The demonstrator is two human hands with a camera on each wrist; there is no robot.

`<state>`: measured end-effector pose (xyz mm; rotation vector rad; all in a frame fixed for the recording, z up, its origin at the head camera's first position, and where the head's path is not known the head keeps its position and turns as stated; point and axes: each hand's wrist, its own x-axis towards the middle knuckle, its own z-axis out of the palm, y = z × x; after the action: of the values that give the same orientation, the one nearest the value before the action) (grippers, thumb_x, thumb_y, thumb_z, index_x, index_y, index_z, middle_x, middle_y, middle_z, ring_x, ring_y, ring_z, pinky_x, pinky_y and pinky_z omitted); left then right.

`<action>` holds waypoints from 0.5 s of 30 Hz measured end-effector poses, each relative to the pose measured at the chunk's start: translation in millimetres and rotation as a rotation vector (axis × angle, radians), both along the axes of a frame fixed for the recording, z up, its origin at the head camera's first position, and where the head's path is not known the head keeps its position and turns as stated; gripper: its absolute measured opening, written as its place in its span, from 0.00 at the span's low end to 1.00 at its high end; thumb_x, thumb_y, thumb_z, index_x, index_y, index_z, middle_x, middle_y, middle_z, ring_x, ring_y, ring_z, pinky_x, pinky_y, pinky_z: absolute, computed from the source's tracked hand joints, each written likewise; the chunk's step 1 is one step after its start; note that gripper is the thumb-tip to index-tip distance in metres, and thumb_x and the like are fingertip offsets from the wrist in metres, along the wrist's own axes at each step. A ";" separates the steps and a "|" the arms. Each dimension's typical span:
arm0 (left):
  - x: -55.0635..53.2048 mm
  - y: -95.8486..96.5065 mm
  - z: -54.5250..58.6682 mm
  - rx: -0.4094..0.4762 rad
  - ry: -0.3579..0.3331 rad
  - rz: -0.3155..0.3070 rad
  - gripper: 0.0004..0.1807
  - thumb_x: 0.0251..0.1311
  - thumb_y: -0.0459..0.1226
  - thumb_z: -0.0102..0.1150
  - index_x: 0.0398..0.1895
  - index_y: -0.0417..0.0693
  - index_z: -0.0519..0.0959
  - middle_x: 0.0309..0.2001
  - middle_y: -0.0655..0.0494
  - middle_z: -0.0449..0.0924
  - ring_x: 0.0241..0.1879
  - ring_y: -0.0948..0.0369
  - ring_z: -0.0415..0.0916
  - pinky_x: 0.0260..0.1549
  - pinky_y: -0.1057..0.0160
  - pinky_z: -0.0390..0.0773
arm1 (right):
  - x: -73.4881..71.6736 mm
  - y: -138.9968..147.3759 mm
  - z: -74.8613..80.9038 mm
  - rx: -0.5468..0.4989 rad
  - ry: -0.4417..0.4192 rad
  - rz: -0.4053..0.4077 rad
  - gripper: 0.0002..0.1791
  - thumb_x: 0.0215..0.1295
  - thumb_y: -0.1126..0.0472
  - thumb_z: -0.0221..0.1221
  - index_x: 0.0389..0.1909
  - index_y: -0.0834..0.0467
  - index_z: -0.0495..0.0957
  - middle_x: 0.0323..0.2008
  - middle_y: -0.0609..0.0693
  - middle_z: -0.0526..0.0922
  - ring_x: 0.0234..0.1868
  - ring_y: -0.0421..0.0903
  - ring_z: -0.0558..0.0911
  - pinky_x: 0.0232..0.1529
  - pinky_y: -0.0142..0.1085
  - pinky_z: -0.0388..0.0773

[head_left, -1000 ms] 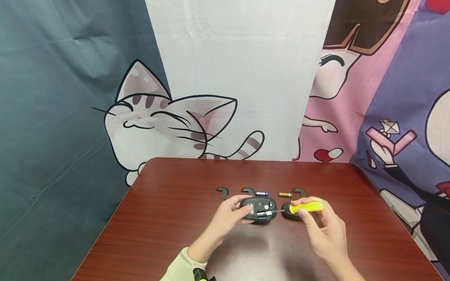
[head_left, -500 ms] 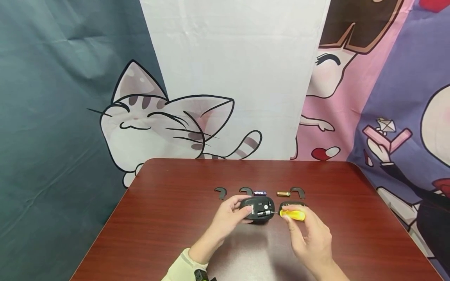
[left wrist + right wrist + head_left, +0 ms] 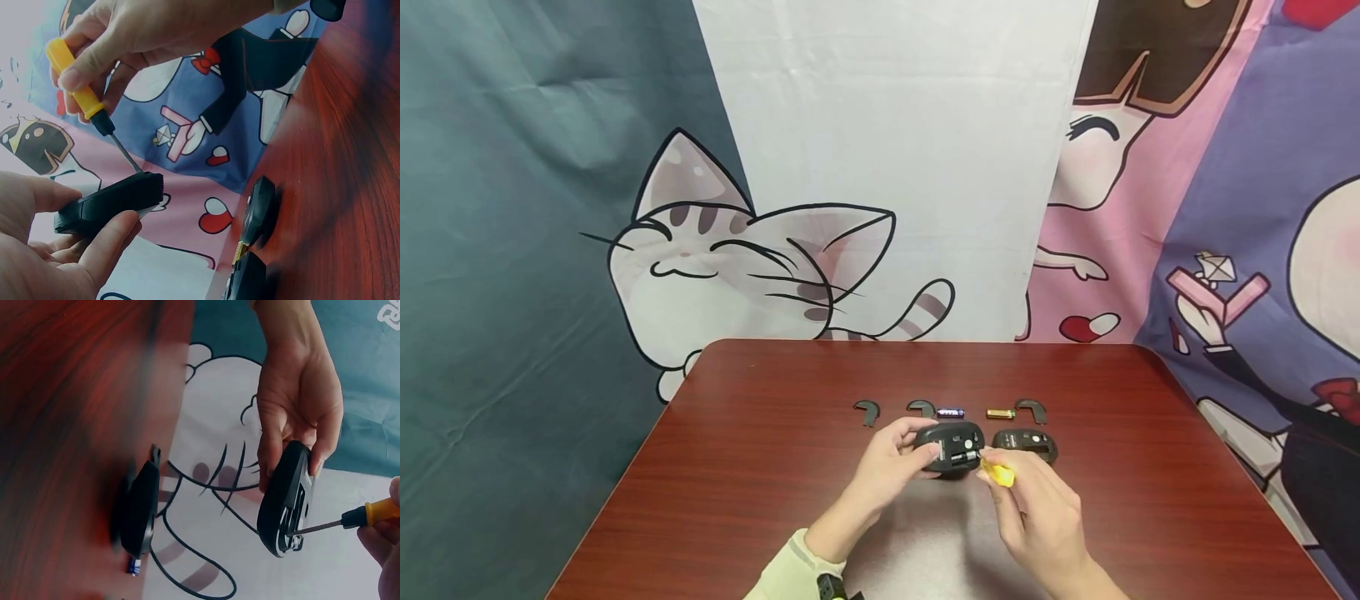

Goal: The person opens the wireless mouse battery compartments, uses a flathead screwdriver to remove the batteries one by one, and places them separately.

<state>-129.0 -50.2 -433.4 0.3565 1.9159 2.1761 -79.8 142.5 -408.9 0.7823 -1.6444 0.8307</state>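
Note:
My left hand (image 3: 887, 462) holds a black computer mouse (image 3: 949, 435) up, bottom side facing me, thumb on its underside. A battery (image 3: 964, 457) lies in its open compartment. My right hand (image 3: 1043, 512) grips a yellow-handled screwdriver (image 3: 1000, 474) between thumb and fingers. In the right wrist view the screwdriver's shaft (image 3: 320, 528) reaches into the compartment of the mouse (image 3: 281, 497), its tip at the battery's end. From the left wrist view, the screwdriver (image 3: 87, 100) slants down to the upper edge of the mouse (image 3: 115, 199).
A second black mouse (image 3: 1027, 442) lies bottom up on the brown table (image 3: 760, 467), right of the held one. Behind stand a blue battery (image 3: 951, 413), a gold battery (image 3: 1000, 414) and three curved dark covers (image 3: 867, 412). A printed cloth (image 3: 925, 125) hangs beyond the table.
My right hand has moved left and slightly down with the screwdriver, whose handle now points more toward me. The second mouse shows more fully. The left hand keeps hold of its mouse, now tilted slightly.

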 end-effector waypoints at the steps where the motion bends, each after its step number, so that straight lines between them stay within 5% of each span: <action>1: -0.2 -0.1 0.2 0.001 -0.001 -0.001 0.20 0.66 0.29 0.61 0.60 0.31 0.75 0.52 0.35 0.82 0.46 0.53 0.85 0.42 0.54 0.90 | -0.6 1.9 -2.2 -0.016 -0.026 -0.004 0.18 0.72 0.56 0.61 0.36 0.70 0.83 0.32 0.58 0.86 0.34 0.45 0.84 0.48 0.22 0.82; 6: -1.1 -2.1 2.2 0.005 -0.014 0.004 0.20 0.65 0.28 0.61 0.59 0.30 0.75 0.52 0.35 0.82 0.44 0.53 0.86 0.41 0.55 0.90 | -3.0 13.8 -13.2 -0.139 -0.153 0.009 0.20 0.69 0.55 0.65 0.38 0.72 0.83 0.35 0.59 0.87 0.44 0.35 0.85 0.51 0.17 0.78; 11: -2.9 -3.9 4.6 0.004 -0.024 -0.004 0.21 0.64 0.28 0.61 0.60 0.30 0.75 0.52 0.34 0.82 0.44 0.53 0.86 0.41 0.54 0.90 | -3.5 24.7 -21.5 -0.263 -0.270 0.132 0.11 0.61 0.73 0.67 0.40 0.78 0.78 0.38 0.61 0.87 0.47 0.37 0.86 0.51 0.21 0.81; 15: -5.0 -3.9 5.6 0.003 -0.032 -0.005 0.21 0.65 0.28 0.60 0.60 0.30 0.75 0.53 0.34 0.82 0.44 0.53 0.86 0.42 0.54 0.90 | -6.5 33.4 -29.2 -0.378 -0.360 0.231 0.14 0.54 0.86 0.62 0.42 0.81 0.74 0.40 0.60 0.88 0.47 0.41 0.87 0.51 0.25 0.83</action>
<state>-134.0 -54.1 -427.8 0.3242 1.8930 2.1680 -86.2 175.9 -438.1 0.5815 -1.6493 1.4667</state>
